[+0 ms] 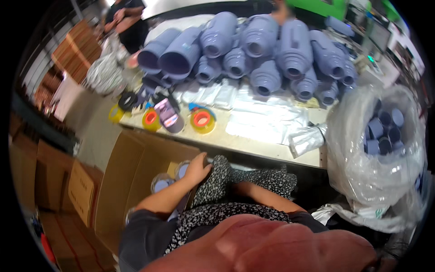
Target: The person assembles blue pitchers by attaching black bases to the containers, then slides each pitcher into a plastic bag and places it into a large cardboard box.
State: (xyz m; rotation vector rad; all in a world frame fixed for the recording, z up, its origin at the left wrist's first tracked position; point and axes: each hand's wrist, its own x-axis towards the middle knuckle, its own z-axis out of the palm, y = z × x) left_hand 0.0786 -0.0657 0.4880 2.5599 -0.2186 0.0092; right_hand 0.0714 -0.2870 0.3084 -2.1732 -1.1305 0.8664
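My left hand (198, 169) is at the edge of an open cardboard carton (131, 158), beside my knee. Its thumb stands apart from the fingers, and nothing shows in its grasp. Inside the carton, next to that wrist, are lilac round pieces (162, 185) in clear wrapping. My right hand (243, 188) is low in my lap, against the black-and-white floral cloth (260, 179). Folds and shadow hide its fingers, so I cannot see what it holds, if anything.
Several lilac jug-like bodies (294, 50) lie stacked on the table (217, 140). Nearer are clear plastic bags (258, 120), tape rolls (202, 121) and a phone (166, 112). A clear sack (349, 158) of lilac cups stands right. Another person (127, 22) stands far left.
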